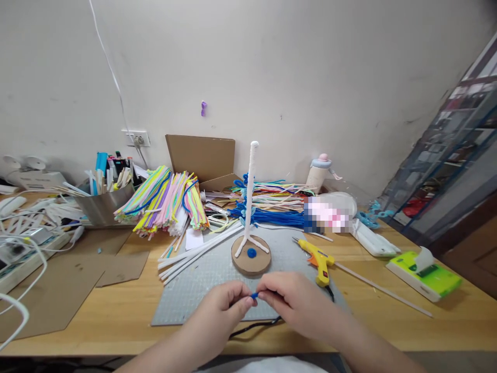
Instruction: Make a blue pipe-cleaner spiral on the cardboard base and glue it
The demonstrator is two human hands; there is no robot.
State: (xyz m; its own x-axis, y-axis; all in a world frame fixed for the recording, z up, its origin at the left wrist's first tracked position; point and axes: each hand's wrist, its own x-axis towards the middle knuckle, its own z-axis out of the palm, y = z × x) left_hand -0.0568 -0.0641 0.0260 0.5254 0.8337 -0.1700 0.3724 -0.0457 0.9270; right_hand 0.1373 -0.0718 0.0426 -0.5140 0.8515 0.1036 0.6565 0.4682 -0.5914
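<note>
One small blue piece [254,296] sits pinched by the left hand [225,306] and right hand [294,300], in front of the round base [248,270], and from here I judge it light, soft and bendable, best held at its ends.

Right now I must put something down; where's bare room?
Bare wood lies between the brown cardboard and grey mat, and at front right between the pale stick and table edge. Crowded: behind the round base, pipe cleaners; far left, cables.
</note>
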